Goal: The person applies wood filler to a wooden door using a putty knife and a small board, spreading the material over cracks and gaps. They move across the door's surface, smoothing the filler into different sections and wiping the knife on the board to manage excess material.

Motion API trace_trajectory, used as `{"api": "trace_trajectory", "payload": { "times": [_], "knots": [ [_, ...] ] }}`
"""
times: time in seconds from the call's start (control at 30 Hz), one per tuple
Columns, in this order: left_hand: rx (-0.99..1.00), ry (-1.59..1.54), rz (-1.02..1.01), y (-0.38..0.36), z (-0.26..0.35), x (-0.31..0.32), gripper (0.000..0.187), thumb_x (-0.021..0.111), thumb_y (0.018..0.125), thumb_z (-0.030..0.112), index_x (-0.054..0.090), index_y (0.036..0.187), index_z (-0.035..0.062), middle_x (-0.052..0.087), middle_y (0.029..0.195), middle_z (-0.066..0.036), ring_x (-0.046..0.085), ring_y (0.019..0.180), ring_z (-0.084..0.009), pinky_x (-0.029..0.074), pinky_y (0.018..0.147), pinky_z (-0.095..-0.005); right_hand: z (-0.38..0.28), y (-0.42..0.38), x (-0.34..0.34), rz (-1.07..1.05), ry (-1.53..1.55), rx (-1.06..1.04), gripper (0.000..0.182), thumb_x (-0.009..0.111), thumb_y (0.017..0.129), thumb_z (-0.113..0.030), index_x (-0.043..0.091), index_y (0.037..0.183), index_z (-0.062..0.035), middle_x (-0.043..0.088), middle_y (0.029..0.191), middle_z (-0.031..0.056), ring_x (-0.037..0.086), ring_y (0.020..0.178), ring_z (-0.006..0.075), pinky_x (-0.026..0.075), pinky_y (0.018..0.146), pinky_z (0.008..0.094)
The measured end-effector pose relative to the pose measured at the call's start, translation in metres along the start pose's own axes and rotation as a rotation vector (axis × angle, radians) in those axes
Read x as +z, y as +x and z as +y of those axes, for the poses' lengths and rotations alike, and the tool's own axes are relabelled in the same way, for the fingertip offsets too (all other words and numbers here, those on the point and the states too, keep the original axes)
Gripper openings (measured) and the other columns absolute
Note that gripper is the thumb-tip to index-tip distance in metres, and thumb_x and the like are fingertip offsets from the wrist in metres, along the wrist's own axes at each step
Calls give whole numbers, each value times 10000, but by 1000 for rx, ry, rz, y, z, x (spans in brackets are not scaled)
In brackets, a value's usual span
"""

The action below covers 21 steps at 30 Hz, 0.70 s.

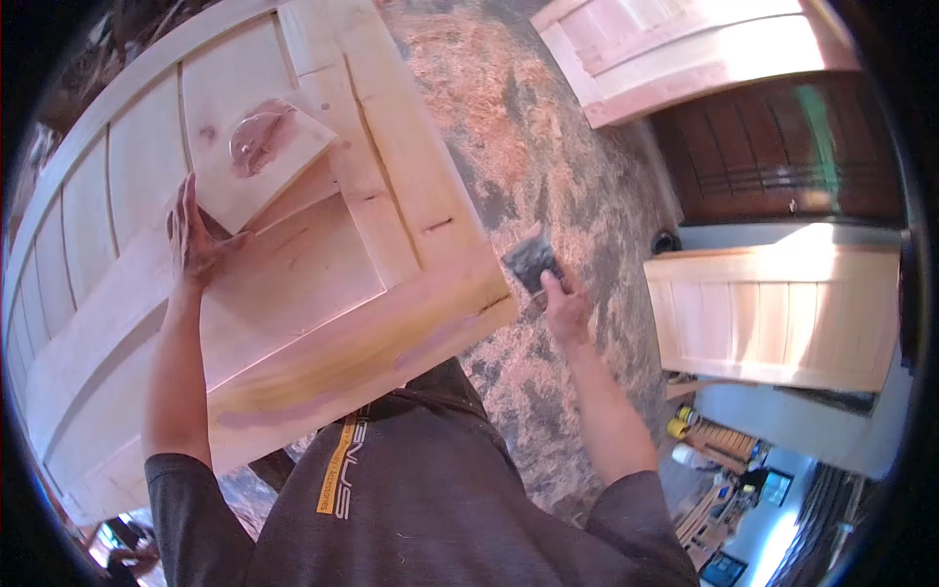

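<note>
A pale wooden panelled door (pixel 401 166) lies in front of me. On it rests a flat square board (pixel 220 176) with a smear of pinkish-brown paste (pixel 262 139). My left hand (pixel 203 235) has its fingers spread at the lower left edge of that board. Past the door's right edge, my right hand (pixel 567 301) grips a dark flat scraper (pixel 530 259), with a bit of pinkish paste at its tip. Dark marks show in the wood near the door's right corner, and yellowish and purplish stains run along its near edge.
Wood shavings (pixel 469 88) cover the floor. Another pale door (pixel 773 313) stands at the right, below a dark door (pixel 773 147). A further pale door (pixel 685 49) is at the top right. Tools and yellow containers (pixel 677 428) lie at the lower right.
</note>
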<state>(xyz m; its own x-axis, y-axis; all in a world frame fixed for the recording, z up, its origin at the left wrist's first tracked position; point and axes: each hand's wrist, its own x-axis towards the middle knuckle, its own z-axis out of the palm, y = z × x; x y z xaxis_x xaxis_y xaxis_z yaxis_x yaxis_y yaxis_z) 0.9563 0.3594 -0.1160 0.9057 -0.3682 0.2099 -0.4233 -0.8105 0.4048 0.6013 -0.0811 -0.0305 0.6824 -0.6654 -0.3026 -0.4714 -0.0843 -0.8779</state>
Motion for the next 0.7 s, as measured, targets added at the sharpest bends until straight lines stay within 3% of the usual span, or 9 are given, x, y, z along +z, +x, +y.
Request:
{"api": "trace_trajectory", "payload": {
  "times": [0.03,0.2,0.3,0.4,0.5,0.6,0.7],
  "knots": [
    [9,8,12,0,-1,1,1332,894,559,564,188,1601,129,310,1595,-184,295,1463,-393,241,1204,-521,5,-2,7,-1,8,60,342,586,976,-75,634,1299,27,709,1036,31,657,895,99,539,777,246],
    [-15,55,-14,1,5,2,1311,875,577,582,193,1600,127,282,1615,-189,294,1469,-400,251,1201,-525,47,10,4,-274,-122,-103,406,566,974,-28,595,1379,-11,710,1099,17,633,922,88,508,825,236],
    [12,95,-16,3,1,2,1298,899,575,503,194,1598,128,286,1612,-189,302,1468,-391,265,1203,-516,48,29,0,-405,-237,-203,475,587,931,-24,601,1402,-85,706,883,97,596,721,79,495,687,261],
    [2,93,-13,3,4,4,1276,917,581,408,197,1596,126,292,1608,-188,310,1463,-390,272,1208,-499,32,48,-1,-551,-430,-333,520,597,894,0,584,1409,-75,727,1092,158,705,825,168,552,748,306],
    [-10,92,-10,3,9,5,1236,915,602,310,200,1593,123,300,1602,-190,318,1459,-389,277,1211,-488,46,68,-1,-556,-588,-670,581,583,839,46,547,1414,-30,692,1212,191,703,1078,251,584,835,318],
    [-24,97,-4,3,9,7,1216,903,616,251,194,1596,125,305,1598,-193,317,1460,-391,277,1214,-484,55,90,-2,-484,-791,-949,490,563,870,-46,566,1360,-37,677,1254,163,698,1015,336,584,865,396],
    [-1,-63,-19,3,-13,19,1216,895,615,207,186,1598,120,308,1597,-191,314,1461,-390,279,1214,-481,64,115,-7,-800,-1147,-944,367,546,891,-76,605,1248,-13,693,1167,171,684,1021,353,573,867,396]
  ]
}}
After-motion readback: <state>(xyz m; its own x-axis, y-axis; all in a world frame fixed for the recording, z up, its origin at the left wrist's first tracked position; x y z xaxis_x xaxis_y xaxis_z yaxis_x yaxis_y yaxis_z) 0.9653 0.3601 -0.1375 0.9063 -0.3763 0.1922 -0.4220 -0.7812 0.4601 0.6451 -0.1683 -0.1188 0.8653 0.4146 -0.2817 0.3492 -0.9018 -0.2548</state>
